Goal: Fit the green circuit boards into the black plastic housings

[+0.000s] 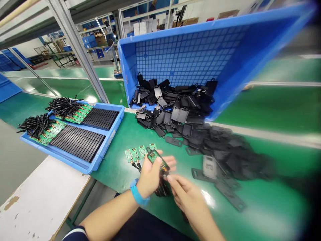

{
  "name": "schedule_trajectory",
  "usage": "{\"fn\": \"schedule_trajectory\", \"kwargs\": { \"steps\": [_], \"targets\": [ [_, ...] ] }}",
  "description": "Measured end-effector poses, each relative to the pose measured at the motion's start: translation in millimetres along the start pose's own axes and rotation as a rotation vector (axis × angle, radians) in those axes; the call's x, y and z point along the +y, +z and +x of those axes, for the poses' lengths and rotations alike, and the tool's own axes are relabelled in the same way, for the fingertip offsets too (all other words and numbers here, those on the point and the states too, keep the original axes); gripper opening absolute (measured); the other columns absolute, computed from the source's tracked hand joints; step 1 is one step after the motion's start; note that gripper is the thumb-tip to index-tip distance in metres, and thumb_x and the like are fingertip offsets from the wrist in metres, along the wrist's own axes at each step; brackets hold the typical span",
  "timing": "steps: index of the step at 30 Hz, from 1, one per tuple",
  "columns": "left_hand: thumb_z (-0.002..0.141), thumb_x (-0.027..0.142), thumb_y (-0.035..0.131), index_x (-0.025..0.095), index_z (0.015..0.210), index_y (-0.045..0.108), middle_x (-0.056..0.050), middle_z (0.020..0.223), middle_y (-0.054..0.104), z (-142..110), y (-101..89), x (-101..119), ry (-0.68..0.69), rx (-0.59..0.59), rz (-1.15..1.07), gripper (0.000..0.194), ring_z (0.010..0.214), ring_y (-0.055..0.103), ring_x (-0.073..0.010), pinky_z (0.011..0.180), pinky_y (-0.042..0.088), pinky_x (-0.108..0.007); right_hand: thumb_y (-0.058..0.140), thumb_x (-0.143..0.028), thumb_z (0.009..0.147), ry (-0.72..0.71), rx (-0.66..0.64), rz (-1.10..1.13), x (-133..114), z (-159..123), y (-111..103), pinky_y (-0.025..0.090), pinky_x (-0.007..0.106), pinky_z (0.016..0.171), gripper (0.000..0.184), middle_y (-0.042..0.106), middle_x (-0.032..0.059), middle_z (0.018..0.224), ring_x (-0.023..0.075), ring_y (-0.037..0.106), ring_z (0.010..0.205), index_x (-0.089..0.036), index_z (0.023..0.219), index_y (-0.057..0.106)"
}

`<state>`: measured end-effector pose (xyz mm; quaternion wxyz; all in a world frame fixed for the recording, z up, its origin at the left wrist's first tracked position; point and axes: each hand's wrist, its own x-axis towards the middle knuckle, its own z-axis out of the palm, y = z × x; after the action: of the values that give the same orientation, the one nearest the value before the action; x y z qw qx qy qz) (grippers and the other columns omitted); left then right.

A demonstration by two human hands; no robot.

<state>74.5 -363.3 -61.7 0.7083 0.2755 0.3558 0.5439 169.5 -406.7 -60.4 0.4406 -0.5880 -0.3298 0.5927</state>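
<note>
My left hand (150, 174), with a blue band on its wrist, holds a black plastic case half (164, 162) over the green table. Seated in that case is a green circuit board (153, 155), pressed by the thumb. My right hand (187, 192) pinches the black cable at the case's lower end; the fingertips partly hide it. Several loose circuit boards (135, 153) with black leads lie just beyond my left hand. Beneath both hands hangs or lies a bundle of black cables (162, 190), partly covered.
A tipped blue crate (180, 62) spills black case parts (179, 115) onto the table, with a blurred heap (233, 154) to the right. On the left, a blue tray (114, 129) holds rows of black cases (77, 142) and cabled boards. A metal post (80, 50) rises behind it.
</note>
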Motion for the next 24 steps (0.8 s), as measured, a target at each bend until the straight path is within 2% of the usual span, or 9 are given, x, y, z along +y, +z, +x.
{"fn": "schedule_trajectory", "kwargs": {
  "steps": [2, 5, 7, 9, 13, 18, 24],
  "targets": [
    [0.085, 0.030, 0.046, 0.014, 0.106, 0.038, -0.013, 0.096, 0.065, 0.4, -1.1, -1.4, 0.014, -0.013, 0.017, 0.027, 0.091, 0.062, -0.0240, 0.080, 0.048, -0.045, 0.059, -0.051, 0.069, -0.029, -0.003, -0.031, -0.8, -0.9, -0.3, 0.017, 0.018, 0.032, 0.036, 0.033, -0.0073, 0.042, 0.0050, 0.025, 0.035, -0.015, 0.072, 0.062],
    [0.085, 0.029, 0.047, 0.014, 0.105, 0.039, -0.013, 0.096, 0.065, 0.4, -1.8, -2.0, 0.029, -0.019, 0.060, 0.026, 0.090, 0.062, -0.0237, 0.080, 0.049, -0.043, 0.057, -0.046, 0.072, -0.137, 0.020, -0.148, -4.1, -1.7, -2.3, 0.034, 0.020, 0.038, 0.030, 0.046, -0.0030, 0.045, 0.0105, 0.043, 0.041, -0.017, 0.071, 0.064],
    [0.085, 0.029, 0.047, 0.014, 0.105, 0.040, -0.013, 0.095, 0.065, -0.4, -1.5, -1.0, 0.024, -0.017, 0.075, 0.026, 0.090, 0.062, -0.0237, 0.079, 0.049, -0.043, 0.055, -0.042, 0.074, -0.242, -0.003, -0.240, -6.7, -1.2, -4.7, 0.044, 0.022, 0.050, 0.026, 0.059, 0.0011, 0.057, 0.0157, 0.055, 0.055, -0.018, 0.072, 0.066],
    [0.085, 0.030, 0.046, 0.015, 0.108, 0.039, -0.013, 0.095, 0.065, -2.2, -0.8, 0.4, 0.004, -0.018, 0.060, 0.028, 0.091, 0.062, -0.0239, 0.079, 0.049, -0.043, 0.054, -0.039, 0.075, -0.338, -0.034, -0.317, -7.7, 0.0, -7.4, 0.048, 0.024, 0.061, 0.023, 0.066, 0.0033, 0.072, 0.0188, 0.059, 0.068, -0.020, 0.074, 0.068],
    [0.086, 0.030, 0.044, 0.016, 0.114, 0.035, -0.012, 0.095, 0.066, -7.4, 0.2, 0.5, -0.027, -0.030, 0.024, 0.033, 0.092, 0.062, -0.0241, 0.079, 0.048, -0.043, 0.049, -0.036, 0.078, -0.394, -0.029, -0.407, -3.0, 1.8, -11.2, 0.048, 0.025, 0.069, 0.024, 0.067, 0.0039, 0.082, 0.0195, 0.061, 0.075, -0.020, 0.078, 0.068],
    [0.085, 0.030, 0.045, 0.016, 0.110, 0.038, -0.012, 0.094, 0.066, -12.2, -1.6, -1.7, -0.036, -0.054, 0.076, 0.029, 0.090, 0.062, -0.0235, 0.081, 0.047, -0.042, 0.044, -0.034, 0.082, -0.377, -0.075, -0.482, 2.2, 0.1, -12.8, 0.045, 0.024, 0.062, 0.026, 0.065, 0.0016, 0.071, 0.0171, 0.058, 0.066, -0.019, 0.075, 0.064],
    [0.086, 0.031, 0.044, 0.016, 0.108, 0.039, -0.010, 0.089, 0.068, -13.2, -1.9, 0.5, -0.069, -0.058, 0.178, 0.027, 0.086, 0.064, -0.0222, 0.077, 0.049, -0.040, 0.038, -0.030, 0.086, -0.389, -0.117, -0.529, 0.6, -5.9, -12.3, 0.037, 0.022, 0.055, 0.030, 0.052, -0.0017, 0.059, 0.0132, 0.047, 0.057, -0.019, 0.062, 0.052]
  ]
}}
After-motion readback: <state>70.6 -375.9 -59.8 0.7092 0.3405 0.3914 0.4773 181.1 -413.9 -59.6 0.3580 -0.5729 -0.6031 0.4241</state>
